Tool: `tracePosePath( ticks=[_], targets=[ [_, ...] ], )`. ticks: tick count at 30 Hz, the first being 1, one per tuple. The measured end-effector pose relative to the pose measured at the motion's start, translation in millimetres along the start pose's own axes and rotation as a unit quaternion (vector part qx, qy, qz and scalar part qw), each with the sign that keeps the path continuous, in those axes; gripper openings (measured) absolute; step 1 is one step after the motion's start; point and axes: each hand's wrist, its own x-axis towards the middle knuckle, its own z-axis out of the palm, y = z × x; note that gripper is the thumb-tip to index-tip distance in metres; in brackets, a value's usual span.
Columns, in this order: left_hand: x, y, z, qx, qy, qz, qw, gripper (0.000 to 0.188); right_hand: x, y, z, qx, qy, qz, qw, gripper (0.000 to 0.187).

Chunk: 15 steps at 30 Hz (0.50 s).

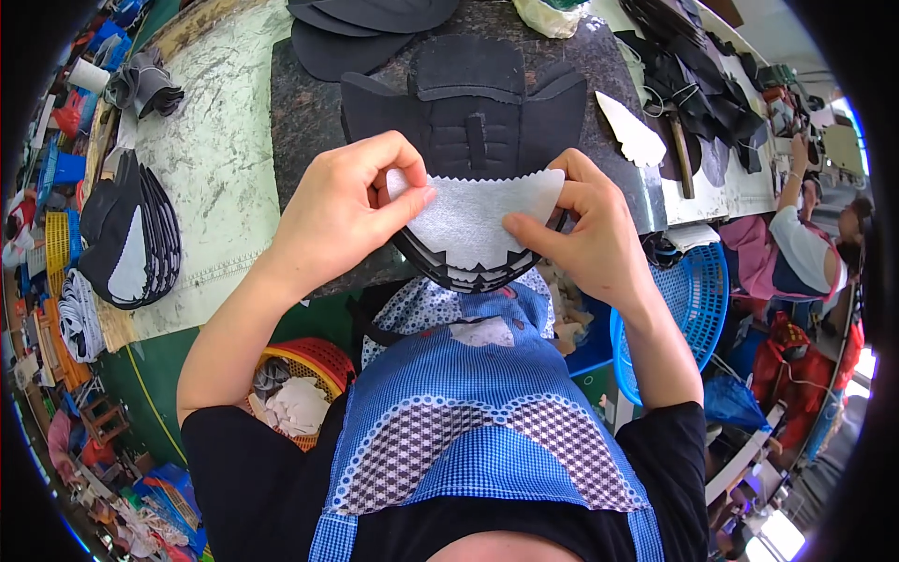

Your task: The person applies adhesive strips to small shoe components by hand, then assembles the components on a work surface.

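Note:
Between my two hands is a white, half-moon piece of fabric point(473, 217) with a zigzag-cut upper edge. My left hand point(351, 201) pinches its left corner between thumb and fingers. At the other corner, my right hand point(590, 220) has its thumb pressed on top and its fingers curled behind. The piece lies over the rounded near end of a stack of black shoe uppers point(476, 70), whose layered, notched rims show below it. Their padded far parts rest on the dark stone slab point(304, 178). Whatever my curled fingers touch beneath the fabric is hidden.
Black cut pieces point(346, 47) lie at the slab's far edge. A white pointed piece point(629, 131) sits to the right. Stacked black and white uppers point(131, 234) stand left. Baskets, one red and yellow point(323, 361), one blue point(688, 300), flank me. A person point(796, 244) sits far right.

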Motion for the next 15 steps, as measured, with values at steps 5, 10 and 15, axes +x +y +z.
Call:
tracePosePath(
  ticks=[5,10,15],
  targets=[
    [-2,-8,-6,0.193,0.078,0.171,0.963,0.014,14,-4,-23,-0.291,-0.016,-0.032,0.956,0.032],
    [34,9,-32,0.267,-0.045,0.099,0.958,0.022,-29,-16,33,-0.242,-0.164,-0.227,0.929,0.096],
    [165,-40,-66,0.337,0.161,0.219,0.901,0.041,-25,-16,20,-0.175,-0.172,-0.262,0.933,0.089]
  ],
)
